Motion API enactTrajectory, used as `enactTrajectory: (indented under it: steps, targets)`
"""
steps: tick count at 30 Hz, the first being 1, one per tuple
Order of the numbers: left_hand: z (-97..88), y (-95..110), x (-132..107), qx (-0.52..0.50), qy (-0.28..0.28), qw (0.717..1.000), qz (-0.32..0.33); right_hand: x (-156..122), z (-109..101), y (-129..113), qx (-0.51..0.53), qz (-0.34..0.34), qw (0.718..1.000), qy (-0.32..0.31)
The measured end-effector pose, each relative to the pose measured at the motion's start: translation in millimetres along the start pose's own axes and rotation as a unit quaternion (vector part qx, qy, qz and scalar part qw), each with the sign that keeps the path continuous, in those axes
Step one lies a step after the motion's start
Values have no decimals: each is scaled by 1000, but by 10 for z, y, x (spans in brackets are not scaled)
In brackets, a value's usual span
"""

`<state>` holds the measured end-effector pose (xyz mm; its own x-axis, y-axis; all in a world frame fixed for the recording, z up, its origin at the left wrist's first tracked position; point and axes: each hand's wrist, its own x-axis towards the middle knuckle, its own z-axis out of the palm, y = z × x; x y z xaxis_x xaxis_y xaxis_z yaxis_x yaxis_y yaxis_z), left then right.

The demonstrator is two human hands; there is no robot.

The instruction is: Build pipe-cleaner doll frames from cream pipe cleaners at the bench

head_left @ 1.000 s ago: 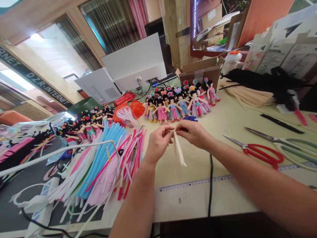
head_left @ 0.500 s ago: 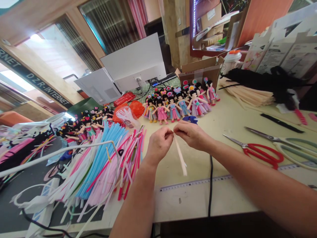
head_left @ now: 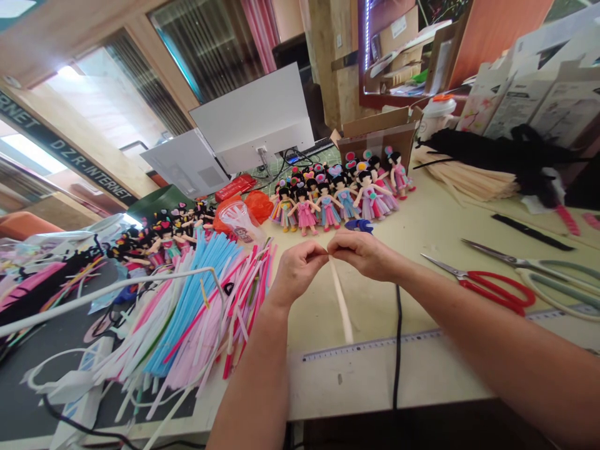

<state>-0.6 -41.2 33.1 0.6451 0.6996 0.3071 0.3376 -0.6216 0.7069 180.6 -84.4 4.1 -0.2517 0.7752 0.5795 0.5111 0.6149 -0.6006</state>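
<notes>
Both my hands meet above the middle of the table, fingertips nearly touching. A cream pipe cleaner [head_left: 341, 300] hangs down from between them, its lower end near the printed ruler strip [head_left: 370, 347]. My left hand [head_left: 302, 269] pinches the pipe cleaner's top end, and my right hand [head_left: 363, 253] pinches it just beside. The fingertips hide that top end. Just beyond my right hand lies a small dark-blue object [head_left: 359, 225] whose kind I cannot make out. Behind it stand several small pipe-cleaner dolls [head_left: 330, 209] with black hair and colourful dresses.
Bundles of blue, pink and white pipe cleaners [head_left: 187, 306] lie left, under a white bent rod [head_left: 117, 281]. To the right are red-handled scissors [head_left: 497, 290], larger scissors [head_left: 539, 265] and cream pipe cleaners [head_left: 473, 178]. A black cable [head_left: 398, 344] crosses the table's front edge.
Both hands have shifted very slightly downward, still pinching together. The hanging pipe cleaner's lower end has come down closer to the ruler strip.
</notes>
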Motion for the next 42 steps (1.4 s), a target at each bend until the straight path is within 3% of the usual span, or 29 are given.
enactTrajectory:
  steps: [7,12,17,21,23,26,28,30,36,42]
  targets:
    - [37,-38,-1,36,8,998,43,4,-46,25,10,14,1000,-14]
    - [14,-44,11,41,42,998,37,3,32,49,45,77,995,33]
    - [-51,13,12,76,190,975,90,8,55,26,67,119,986,97]
    - [-73,26,-11,78,275,956,63,6,59,-13,102,148,977,110]
    - [-68,29,-19,63,250,966,24,1,74,-26,107,165,973,117]
    - [-29,29,-11,2,125,991,-39,0,97,-50,123,193,966,123]
    - [17,22,5,-56,46,995,-75,11,102,-73,162,218,955,119]
    - [64,14,20,-111,11,988,-106,31,95,-100,212,248,939,111]
    - [116,11,34,-185,6,972,-142,88,30,-160,327,356,872,80]
    - [113,12,42,-232,27,960,-153,70,-8,-185,367,368,851,80]
